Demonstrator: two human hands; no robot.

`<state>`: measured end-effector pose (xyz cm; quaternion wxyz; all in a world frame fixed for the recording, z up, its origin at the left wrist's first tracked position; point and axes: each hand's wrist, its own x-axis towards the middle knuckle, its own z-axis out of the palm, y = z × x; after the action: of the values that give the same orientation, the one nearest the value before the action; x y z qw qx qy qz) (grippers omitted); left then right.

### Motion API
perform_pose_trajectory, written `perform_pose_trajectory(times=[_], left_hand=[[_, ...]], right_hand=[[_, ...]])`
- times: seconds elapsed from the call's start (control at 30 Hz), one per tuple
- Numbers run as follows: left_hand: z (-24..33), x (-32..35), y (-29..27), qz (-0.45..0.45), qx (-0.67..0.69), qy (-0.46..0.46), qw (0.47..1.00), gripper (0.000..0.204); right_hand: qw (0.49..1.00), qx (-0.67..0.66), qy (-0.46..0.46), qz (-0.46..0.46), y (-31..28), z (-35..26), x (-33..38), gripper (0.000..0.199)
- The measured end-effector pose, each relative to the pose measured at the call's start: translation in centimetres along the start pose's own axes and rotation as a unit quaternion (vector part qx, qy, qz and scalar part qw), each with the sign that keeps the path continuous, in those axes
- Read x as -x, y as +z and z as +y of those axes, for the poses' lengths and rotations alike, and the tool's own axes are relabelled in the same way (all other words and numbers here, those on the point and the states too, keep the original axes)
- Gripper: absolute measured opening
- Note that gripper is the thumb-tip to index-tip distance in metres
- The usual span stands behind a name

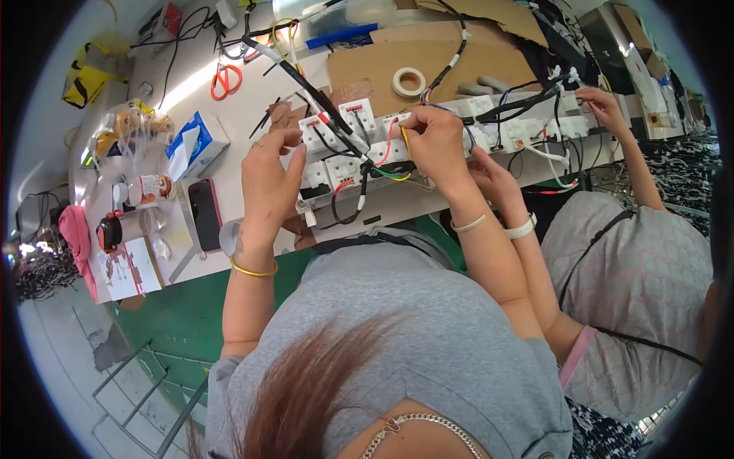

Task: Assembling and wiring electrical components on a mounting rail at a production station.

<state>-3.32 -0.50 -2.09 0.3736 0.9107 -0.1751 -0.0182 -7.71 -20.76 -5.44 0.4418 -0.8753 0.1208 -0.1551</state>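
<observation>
A row of white socket-like blocks with red-marked tops lies along the bench in front of me. My left hand is beside the row's left end, fingers loosely curved, thumb apart, nothing visible between them. Over the middle of the row, my right hand pinches a yellow wire near a block; its fingertips are partly hidden. A red wire loops up beside it. Black-and-white cables run across the blocks to a junction, where a green-yellow wire bends right.
At right, a co-worker's hands are at the same row, one close to my right wrist. A tape roll lies on cardboard behind. Red-handled scissors, a tissue pack, a phone and a jar are at left.
</observation>
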Motion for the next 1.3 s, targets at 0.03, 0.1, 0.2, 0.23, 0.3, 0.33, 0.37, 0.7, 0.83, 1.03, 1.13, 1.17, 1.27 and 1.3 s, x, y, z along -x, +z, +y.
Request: perform_pose_trajectory(times=[0.03, 0.1, 0.2, 0.23, 0.3, 0.33, 0.37, 0.7, 0.83, 1.03, 1.13, 1.17, 1.27, 1.3], left_hand=[[-0.1, -0.2, 0.1, 0.005, -0.003, 0.005, 1.000, 0.016], [-0.7, -0.5, 0.4, 0.021, -0.039, 0.029, 0.999, 0.018], [-2.2, -1.4, 1.0, 0.030, -0.047, 0.078, 0.995, 0.021], [-2.7, -1.8, 1.3, 0.024, -0.019, 0.106, 0.994, 0.022], [-3.6, -2.1, 2.0, -0.041, 0.138, -0.012, 0.989, 0.023], [-4.1, -2.4, 2.4, -0.102, 0.293, -0.123, 0.943, 0.023], [-4.6, -2.7, 2.4, -0.109, 0.290, -0.131, 0.942, 0.020], [-4.8, -4.6, 2.5, -0.166, 0.315, -0.164, 0.920, 0.020], [-3.1, -5.2, 1.7, -0.182, 0.255, -0.213, 0.925, 0.023], [-4.1, -5.8, 2.0, -0.194, 0.249, -0.134, 0.939, 0.033], [-3.8, -7.3, 1.9, -0.243, 0.277, -0.121, 0.922, 0.035], [-3.8, -7.9, 2.3, -0.268, 0.298, -0.144, 0.905, 0.034], [-3.9, -8.8, 2.8, -0.341, 0.305, -0.095, 0.884, 0.031], [-4.1, -8.7, 2.9, -0.343, 0.282, -0.088, 0.892, 0.031]], right_hand=[[1.000, -0.002, -0.003, 0.004, 0.0, 0.1, 0.0, 0.003], [1.000, -0.003, -0.004, 0.007, 0.0, 0.3, 0.0, 0.003], [1.000, 0.000, 0.002, 0.007, -0.1, 0.2, 0.0, 0.005], [1.000, -0.003, -0.001, 0.008, -0.2, 0.1, -0.1, 0.006], [1.000, -0.001, -0.003, 0.008, -0.2, 0.2, -0.1, 0.008], [1.000, -0.002, -0.002, 0.007, -0.2, 0.1, -0.1, 0.008], [1.000, -0.001, -0.006, 0.005, -0.2, 0.0, -0.1, 0.008], [1.000, -0.006, -0.006, 0.008, 0.1, 0.2, -0.1, 0.004], [1.000, 0.002, -0.002, 0.011, -0.2, -0.1, -0.2, 0.001], [0.999, -0.004, -0.035, 0.035, 0.4, 0.4, -0.1, 0.001], [0.998, 0.003, -0.032, 0.048, 0.5, 0.2, 0.1, 0.001], [0.998, 0.007, -0.039, 0.045, 0.3, 0.2, 0.2, 0.001], [0.999, 0.001, -0.021, 0.046, 0.8, 0.4, 0.5, 0.008], [1.000, 0.007, -0.017, 0.025, 0.6, 0.0, 0.4, 0.012]])
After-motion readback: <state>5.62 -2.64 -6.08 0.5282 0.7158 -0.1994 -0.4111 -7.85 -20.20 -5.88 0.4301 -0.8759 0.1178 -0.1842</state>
